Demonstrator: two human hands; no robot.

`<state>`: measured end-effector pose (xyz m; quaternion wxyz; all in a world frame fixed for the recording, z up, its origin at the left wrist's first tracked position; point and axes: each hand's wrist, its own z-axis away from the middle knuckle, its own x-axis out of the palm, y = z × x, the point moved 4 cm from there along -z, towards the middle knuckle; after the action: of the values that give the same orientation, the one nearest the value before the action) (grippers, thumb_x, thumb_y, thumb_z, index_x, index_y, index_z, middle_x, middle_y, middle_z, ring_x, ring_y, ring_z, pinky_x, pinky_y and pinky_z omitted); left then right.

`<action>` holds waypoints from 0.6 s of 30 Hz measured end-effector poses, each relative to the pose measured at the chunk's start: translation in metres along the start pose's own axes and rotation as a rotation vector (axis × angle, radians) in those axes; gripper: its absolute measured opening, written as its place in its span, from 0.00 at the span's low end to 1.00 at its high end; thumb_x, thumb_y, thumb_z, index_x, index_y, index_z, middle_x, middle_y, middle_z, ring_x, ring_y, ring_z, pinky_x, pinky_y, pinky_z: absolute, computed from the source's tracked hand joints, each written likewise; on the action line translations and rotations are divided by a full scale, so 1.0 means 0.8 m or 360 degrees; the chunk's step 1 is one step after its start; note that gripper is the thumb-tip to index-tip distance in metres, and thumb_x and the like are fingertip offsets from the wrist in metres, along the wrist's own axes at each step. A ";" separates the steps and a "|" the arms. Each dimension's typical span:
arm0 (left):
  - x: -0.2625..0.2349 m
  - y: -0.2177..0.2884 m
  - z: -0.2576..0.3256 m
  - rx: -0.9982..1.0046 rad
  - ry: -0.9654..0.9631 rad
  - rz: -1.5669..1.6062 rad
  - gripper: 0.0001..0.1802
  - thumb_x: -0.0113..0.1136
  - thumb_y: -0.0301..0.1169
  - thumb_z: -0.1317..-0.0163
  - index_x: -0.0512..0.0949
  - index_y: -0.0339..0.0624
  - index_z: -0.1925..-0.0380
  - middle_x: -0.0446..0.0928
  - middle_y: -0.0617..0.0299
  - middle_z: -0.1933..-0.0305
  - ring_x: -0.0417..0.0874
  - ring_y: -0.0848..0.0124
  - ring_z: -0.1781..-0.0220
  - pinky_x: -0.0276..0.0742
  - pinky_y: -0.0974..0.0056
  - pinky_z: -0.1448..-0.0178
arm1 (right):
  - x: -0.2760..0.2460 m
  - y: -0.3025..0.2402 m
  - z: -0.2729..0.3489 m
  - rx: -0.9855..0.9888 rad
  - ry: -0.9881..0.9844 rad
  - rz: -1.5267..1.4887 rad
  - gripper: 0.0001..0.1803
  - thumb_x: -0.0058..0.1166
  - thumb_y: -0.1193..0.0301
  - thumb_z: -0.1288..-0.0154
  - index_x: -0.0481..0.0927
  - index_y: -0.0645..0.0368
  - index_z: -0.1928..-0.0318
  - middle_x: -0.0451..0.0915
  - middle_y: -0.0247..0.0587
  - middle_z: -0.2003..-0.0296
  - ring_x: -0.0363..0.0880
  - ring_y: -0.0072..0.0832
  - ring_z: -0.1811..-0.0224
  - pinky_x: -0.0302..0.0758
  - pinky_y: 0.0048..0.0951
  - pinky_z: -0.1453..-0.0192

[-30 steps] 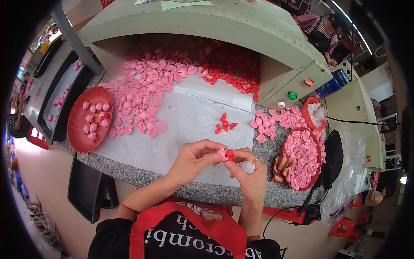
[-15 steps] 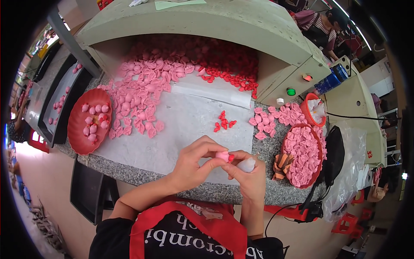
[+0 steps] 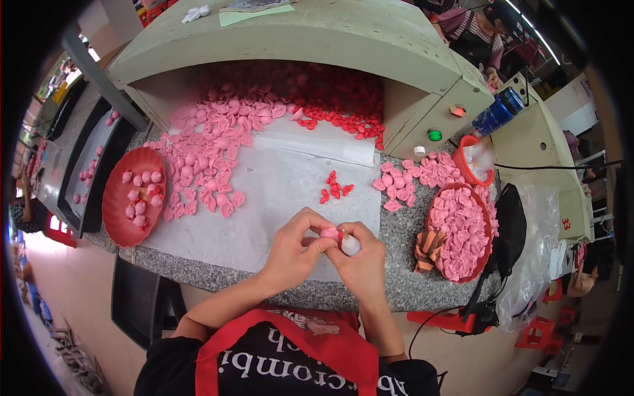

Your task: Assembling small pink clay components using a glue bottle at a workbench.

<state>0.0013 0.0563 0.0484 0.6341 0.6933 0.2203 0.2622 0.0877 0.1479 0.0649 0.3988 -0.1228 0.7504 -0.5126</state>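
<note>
Both hands meet over the worktop [image 3: 396,224]. The left hand [image 3: 290,254] pinches a pink piece [image 3: 329,233]. The right hand [image 3: 363,261], touching it, grips a small white thing [image 3: 351,245] upright.

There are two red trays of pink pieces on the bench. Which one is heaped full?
The red tray on the person's right, piled with flat pink pieces. The red tray on the left holds only a few rounded pink pieces, with bare bottom showing.
</note>
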 end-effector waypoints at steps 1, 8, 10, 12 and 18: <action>-0.002 -0.004 -0.003 0.0004 -0.0009 0.0001 0.06 0.55 0.21 0.45 0.73 0.34 0.66 0.74 0.61 0.64 0.75 0.75 0.59 0.76 0.69 0.60 | 0.000 0.002 0.000 0.0000 0.0009 0.0003 0.11 0.64 0.75 0.55 0.76 0.64 0.70 0.77 0.32 0.76 0.72 0.14 0.76 0.68 0.16 0.74; -0.002 -0.021 -0.020 -0.0520 -0.0149 0.0574 0.08 0.56 0.24 0.44 0.73 0.33 0.65 0.75 0.59 0.64 0.76 0.76 0.62 0.74 0.71 0.58 | 0.005 0.034 -0.008 0.0391 -0.0119 -0.0456 0.12 0.64 0.75 0.55 0.76 0.63 0.70 0.76 0.29 0.78 0.70 0.13 0.76 0.67 0.16 0.73; 0.000 -0.020 -0.022 -0.0498 -0.0159 0.0568 0.08 0.57 0.24 0.45 0.73 0.33 0.65 0.75 0.59 0.63 0.75 0.76 0.62 0.74 0.71 0.58 | 0.002 0.038 -0.011 0.0436 -0.0147 -0.0563 0.12 0.65 0.75 0.56 0.76 0.63 0.70 0.76 0.29 0.78 0.70 0.13 0.76 0.67 0.16 0.73; 0.004 -0.010 -0.021 -0.0359 -0.0223 0.0377 0.08 0.58 0.22 0.47 0.73 0.34 0.65 0.75 0.61 0.63 0.75 0.76 0.59 0.73 0.71 0.57 | -0.008 0.034 -0.013 0.0363 -0.0194 -0.0529 0.12 0.64 0.76 0.56 0.76 0.63 0.70 0.76 0.30 0.76 0.70 0.13 0.74 0.68 0.16 0.72; 0.025 0.031 -0.016 0.0012 -0.0119 -0.0251 0.09 0.55 0.16 0.51 0.70 0.34 0.68 0.68 0.61 0.66 0.73 0.74 0.62 0.73 0.72 0.60 | -0.017 0.024 -0.011 -0.0068 -0.0031 -0.0317 0.12 0.62 0.76 0.58 0.75 0.61 0.70 0.76 0.38 0.73 0.75 0.26 0.70 0.71 0.24 0.65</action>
<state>0.0074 0.0762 0.0758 0.6579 0.6855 0.2513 0.1847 0.0946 0.1702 0.0564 0.3505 -0.2103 0.7414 -0.5323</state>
